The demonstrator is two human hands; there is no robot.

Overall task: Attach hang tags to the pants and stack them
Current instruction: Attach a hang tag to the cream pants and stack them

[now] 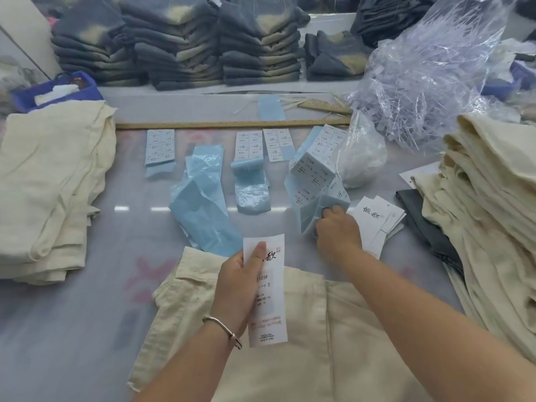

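Head view: we held a white hang tag (265, 288) upright in our left hand (236, 285), thumb pressed across its upper face and fingers curled behind it, just above the cream pants (304, 343) spread flat on the table (87, 314) in front of us. A silver bangle (223, 327) sat on that wrist. Our right hand (338, 229) reached forward and pinched the lower end of a long strip of label stickers on blue backing (316, 175), its fingers curled round the edge. Just right of that hand lay a loose pile of hang tags (380, 219). More sticker sheets (249, 146) and peeled blue backing (200, 204) lay beyond the pants, near a wooden ruler (232, 123). Folded cream pants stood stacked at our left (49, 184) and at our right (493, 213). Dark folded jeans (179, 47) were piled along the back, and a clear bag of plastic fasteners (429, 76) sat at the far right.
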